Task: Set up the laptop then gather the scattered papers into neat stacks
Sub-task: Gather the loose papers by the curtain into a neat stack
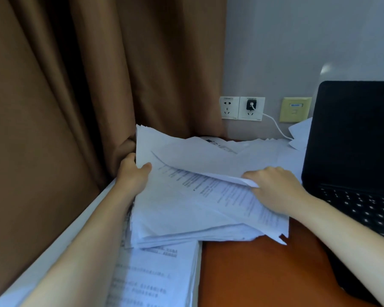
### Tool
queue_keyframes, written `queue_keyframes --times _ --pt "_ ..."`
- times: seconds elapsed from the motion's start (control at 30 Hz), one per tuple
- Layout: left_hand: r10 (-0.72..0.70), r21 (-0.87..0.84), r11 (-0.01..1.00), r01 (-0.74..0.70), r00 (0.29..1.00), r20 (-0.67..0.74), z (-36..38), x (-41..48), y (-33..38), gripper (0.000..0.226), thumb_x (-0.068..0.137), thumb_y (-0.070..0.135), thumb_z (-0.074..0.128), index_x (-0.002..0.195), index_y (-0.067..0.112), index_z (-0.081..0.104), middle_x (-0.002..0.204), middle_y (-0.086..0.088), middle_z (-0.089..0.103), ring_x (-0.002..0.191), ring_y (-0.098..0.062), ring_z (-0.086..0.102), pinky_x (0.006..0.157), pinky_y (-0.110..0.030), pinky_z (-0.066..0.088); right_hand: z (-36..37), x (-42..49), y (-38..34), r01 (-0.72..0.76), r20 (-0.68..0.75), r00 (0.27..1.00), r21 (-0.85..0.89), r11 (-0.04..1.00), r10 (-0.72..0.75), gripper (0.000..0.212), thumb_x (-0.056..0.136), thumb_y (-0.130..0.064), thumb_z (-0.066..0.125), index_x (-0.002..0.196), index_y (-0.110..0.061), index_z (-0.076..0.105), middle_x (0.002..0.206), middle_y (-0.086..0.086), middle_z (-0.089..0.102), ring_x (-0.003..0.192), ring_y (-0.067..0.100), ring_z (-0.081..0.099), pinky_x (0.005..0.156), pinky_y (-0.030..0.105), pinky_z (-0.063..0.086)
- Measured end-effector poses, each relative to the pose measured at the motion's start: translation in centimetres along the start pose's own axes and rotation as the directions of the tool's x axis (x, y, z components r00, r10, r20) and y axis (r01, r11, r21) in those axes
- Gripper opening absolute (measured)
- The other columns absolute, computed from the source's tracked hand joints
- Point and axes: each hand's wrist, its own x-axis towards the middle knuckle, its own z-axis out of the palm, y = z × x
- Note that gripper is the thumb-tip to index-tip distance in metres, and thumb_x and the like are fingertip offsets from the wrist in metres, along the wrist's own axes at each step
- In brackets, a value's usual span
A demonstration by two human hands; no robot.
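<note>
Loose papers [197,202] lie skewed on the table [253,273] left of the open laptop [353,151], held between both hands: left hand [132,173] grips the far-left edge, right hand [273,187] pinches a right-side sheet.

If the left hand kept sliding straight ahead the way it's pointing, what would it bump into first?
Probably the brown fabric curtain, whose fold hangs just beyond the left hand. The hand grips the edge of the loose pile of white printed papers and points that way; depth is unclear.
</note>
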Motion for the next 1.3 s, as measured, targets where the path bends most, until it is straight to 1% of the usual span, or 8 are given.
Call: queue_keyframes --times 0.13,0.43,0.57,0.67,0.83,1.03,1.17,1.3 --pt "-0.004 0.042 0.999 0.004 1.0 0.001 0.1 0.2 -0.1 0.027 0.093 0.01 0.05 0.118 0.0 0.056 0.117 -0.015 0.061 0.104 -0.032 0.058 0.082 -0.032 0.044 0.2 -2.4 0.2 0.094 0.051 0.994 -0.004 0.996 -0.094 0.017 0.091 -0.017 0.04 0.101 -0.024 0.051 0.092 -0.006 0.058 0.084 0.023 0.053 0.063 0.031 0.036" --pt "-0.029 0.079 0.997 0.027 0.999 0.02 0.1 -0.1 0.2 0.031 0.094 0.01 0.046 0.12 -0.003 0.055 0.12 -0.018 0.06 0.108 -0.035 0.057 0.088 -0.037 0.045 -0.8 -4.5 -1.6 0.127 0.178 0.975 0.026 0.992 -0.129 0.038 0.08 -0.063 0.042 0.077 -0.025 0.038 0.072 -0.006 0.049 0.069 0.013 0.047 0.055 0.026 0.032" --pt "0.001 0.069 0.998 -0.001 1.0 0.0 0.3 -0.1 -0.1 0.028 0.095 0.012 0.048 0.117 -0.003 0.057 0.116 -0.017 0.061 0.105 -0.035 0.057 0.081 -0.032 0.042 -0.5 -3.9 -2.1 0.165 0.179 0.97 0.02 0.986 -0.166 0.019 0.084 -0.036 0.045 0.083 -0.017 0.047 0.07 -0.002 0.048 0.063 0.013 0.042 0.054 0.029 0.034" --pt "0.004 0.076 0.997 -0.002 1.0 -0.018 0.2 0.1 -0.2 0.028 0.098 0.014 0.044 0.109 -0.007 0.058 0.113 -0.022 0.061 0.103 -0.037 0.056 0.077 -0.029 0.036 -0.7 -3.6 -1.0 0.122 0.141 0.981 0.094 0.988 -0.134 0.026 0.095 -0.029 0.038 0.097 -0.016 0.061 0.088 0.001 0.063 0.083 0.017 0.055 0.072 0.031 0.047" --pt "-0.022 0.135 0.991 0.02 1.0 0.011 0.2 0.4 -0.3 0.034 0.1 0.015 0.037 0.106 -0.012 0.057 0.113 -0.03 0.057 0.105 -0.041 0.053 0.079 -0.033 0.037 -2.3 -3.0 0.9 0.039 0.234 0.966 0.302 0.953 -0.114 0.036 0.097 -0.02 0.042 0.062 -0.014 0.037 0.059 -0.004 0.04 0.055 0.009 0.034 0.055 0.025 0.028" --pt "-0.048 0.136 0.99 0.037 0.996 0.078 0.3 -0.1 0.0 0.019 0.091 0.01 0.049 0.103 -0.001 0.06 0.098 -0.014 0.061 0.093 -0.033 0.059 0.077 -0.031 0.043 -2.3 -1.5 -0.4 -0.093 -0.126 0.982 0.311 0.946 0.138 0.036 0.097 -0.022 0.043 0.062 -0.014 0.038 0.06 0.002 0.045 0.062 0.021 0.046 0.052 0.032 0.032" --pt "-0.065 0.103 0.993 0.055 0.994 0.092 0.1 0.0 0.1 0.013 0.087 0.012 0.051 0.095 0.004 0.058 0.091 -0.011 0.062 0.083 -0.029 0.059 0.071 -0.031 0.045 -1.7 1.2 -4.4 0.061 -0.235 0.971 0.406 0.912 0.04 0.032 0.085 -0.009 0.047 0.058 -0.015 0.031 0.058 0.007 0.04 0.064 0.032 0.045 0.061 0.041 0.042" --pt "-0.104 0.097 0.991 0.096 0.991 0.089 0.3 0.7 0.0 0.018 0.089 0.015 0.047 0.097 0.001 0.056 0.095 -0.016 0.06 0.079 -0.028 0.056 0.066 -0.03 0.042 -1.2 3.4 -8.3 0.165 -0.15 0.984 0.539 0.826 -0.099 0.019 0.08 -0.004 0.043 0.063 -0.007 0.038 0.063 0.017 0.044 0.062 0.031 0.042 0.054 0.035 0.034"
